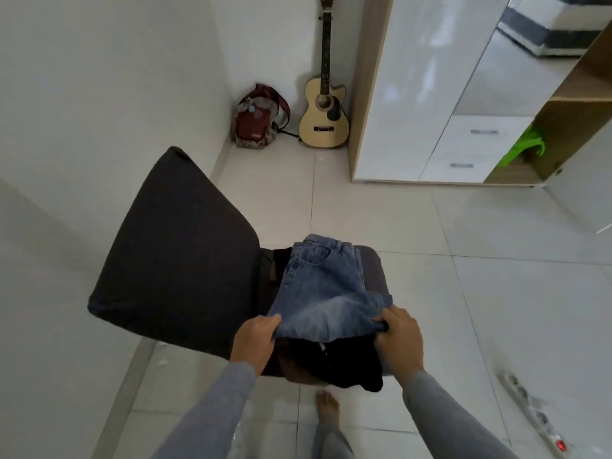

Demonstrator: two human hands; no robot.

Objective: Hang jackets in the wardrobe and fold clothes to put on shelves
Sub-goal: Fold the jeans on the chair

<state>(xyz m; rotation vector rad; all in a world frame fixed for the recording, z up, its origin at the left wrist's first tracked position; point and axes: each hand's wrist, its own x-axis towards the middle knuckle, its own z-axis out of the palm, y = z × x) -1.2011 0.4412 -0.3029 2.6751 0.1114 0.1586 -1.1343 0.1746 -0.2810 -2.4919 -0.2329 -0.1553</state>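
- down on the dark chair (172, 246) seat, blue jeans (323, 286) lie folded over a black garment (351, 362).
- left hand (256, 339) fingers curl round the jeans' near-left edge.
- right hand (399, 336) fingers pinch the near-right edge.
- wardrobe (430, 94) stands well apart, an acoustic guitar (324, 117) beside it.

An acoustic guitar (324, 118) stands in the corner beside a maroon backpack (254, 124); a white power strip (534, 416) lies well apart.
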